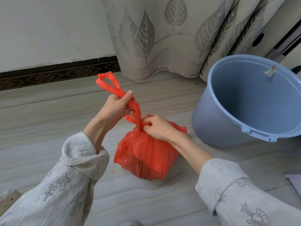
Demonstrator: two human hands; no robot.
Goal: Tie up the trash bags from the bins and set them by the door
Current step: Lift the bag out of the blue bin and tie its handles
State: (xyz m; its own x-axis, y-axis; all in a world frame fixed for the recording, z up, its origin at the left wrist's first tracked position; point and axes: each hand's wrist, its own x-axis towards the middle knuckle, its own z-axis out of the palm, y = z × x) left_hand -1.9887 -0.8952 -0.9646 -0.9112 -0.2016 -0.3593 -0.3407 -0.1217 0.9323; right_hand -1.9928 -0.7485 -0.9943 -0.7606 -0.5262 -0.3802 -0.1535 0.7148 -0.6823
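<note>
A full red trash bag sits on the tiled floor in the middle of the head view. Its handles are drawn up into a twisted strand that ends in a loop. My left hand grips that strand and holds it up and to the left. My right hand pinches the bag's neck where the strand meets the bulging body. Both fists are closed on the plastic. The bag's contents are hidden.
A light blue bin with no bag in it stands to the right of the bag, a small scrap stuck to its inner wall. A leaf-patterned curtain hangs behind, beside a white wall with dark skirting.
</note>
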